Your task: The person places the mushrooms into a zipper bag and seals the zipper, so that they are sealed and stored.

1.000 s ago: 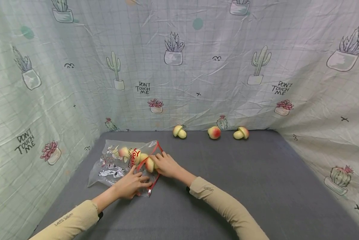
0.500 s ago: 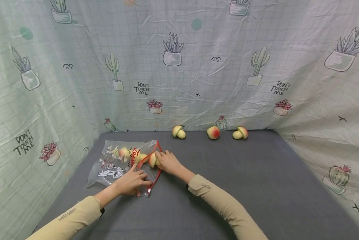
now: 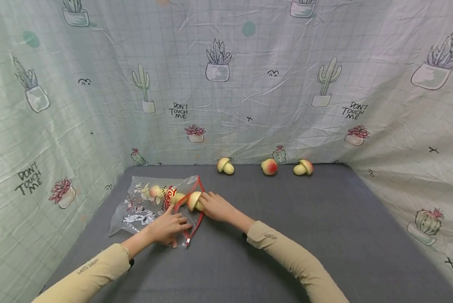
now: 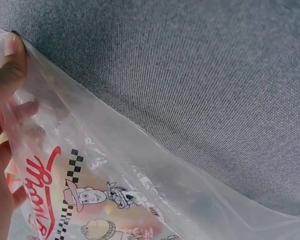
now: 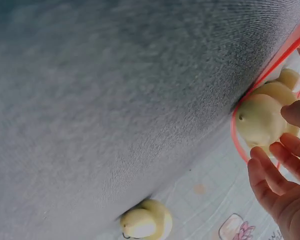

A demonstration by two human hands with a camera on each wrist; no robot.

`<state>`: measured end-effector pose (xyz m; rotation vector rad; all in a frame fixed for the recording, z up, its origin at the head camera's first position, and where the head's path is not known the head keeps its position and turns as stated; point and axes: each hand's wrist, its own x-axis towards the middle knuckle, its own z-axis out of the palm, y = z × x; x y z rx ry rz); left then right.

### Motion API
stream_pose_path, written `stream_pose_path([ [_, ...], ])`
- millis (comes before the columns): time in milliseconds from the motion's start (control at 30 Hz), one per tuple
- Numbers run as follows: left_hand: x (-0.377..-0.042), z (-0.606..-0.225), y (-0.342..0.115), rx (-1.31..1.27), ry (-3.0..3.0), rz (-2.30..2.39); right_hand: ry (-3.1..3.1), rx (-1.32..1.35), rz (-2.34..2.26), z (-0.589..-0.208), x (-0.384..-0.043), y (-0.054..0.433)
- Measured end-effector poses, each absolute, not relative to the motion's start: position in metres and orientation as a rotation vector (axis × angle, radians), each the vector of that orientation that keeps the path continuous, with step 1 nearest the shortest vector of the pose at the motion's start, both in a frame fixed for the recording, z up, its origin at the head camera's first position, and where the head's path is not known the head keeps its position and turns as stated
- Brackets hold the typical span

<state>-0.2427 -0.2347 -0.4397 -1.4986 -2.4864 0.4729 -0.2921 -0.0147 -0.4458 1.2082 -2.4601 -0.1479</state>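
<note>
Head cam's got both arms coming in from the bottom corners and meeting over a clear printed bag [image 3: 152,210] on the left half of a gray table [image 3: 294,210]. Left hand [image 3: 166,229] comes up from the lower left, back of the hand up, fingers spread over the near side of the bag's mouth. Left wrist view makes its grip clearer: thumb [image 4: 12,55] on the outside of the plastic, fingertips showing through from the other side, so it's got a pinch on the bag. Right hand [image 3: 218,207] reaches in from the other side, elbow bent, fingertips by the peach-and-cream mushroom [image 3: 193,201]. That hand looks pretty loose, thumb and fingers apart and not wrapped round anything; can't tell if the tips are actually touching.

That mushroom sits right in the mouth, between the two red edges [image 3: 202,216], with the stem end facing the right wrist cam. Deeper in, through the plastic, you can see another mushroom [image 3: 179,199] and a peachy one [image 3: 156,192] past it.

As for room, the mouth faces right, and flat tabletop runs from the right arm out to the side curtain [image 3: 412,168]. At the back edge, three more mushrooms line up along the curtain: one [image 3: 225,166] nearest the bag, then a wider gap to the red-capped one [image 3: 269,167] and the last one [image 3: 303,167], all well apart from the hands
</note>
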Motion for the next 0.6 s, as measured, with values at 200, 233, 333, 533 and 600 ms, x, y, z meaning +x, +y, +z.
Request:
stream_pose_path([
  [200, -0.244, -0.438, -0.234, -1.482, -2.510, 0.505, -2.448, 1.290, -0.168, -0.444, -0.286, -0.009],
  [233, -0.245, -0.438, -0.234, -1.479, -2.513, 0.514, -2.443, 1.303, -0.166, -0.444, -0.285, -0.009],
  [333, -0.246, -0.437, -0.235, -1.475, -2.523, 0.536, -2.417, 1.324, -0.175, -0.446, -0.283, -0.007],
  [533, -0.253, -0.437, -0.233, -1.481, -2.527, 0.594, -2.422, 1.307, -0.197, -0.449, -0.279, -0.005],
  [600, -0.255, -0.437, -0.232, -1.480, -2.523, 0.617, -2.431, 1.301, -0.205, -0.450, -0.279, -0.005],
])
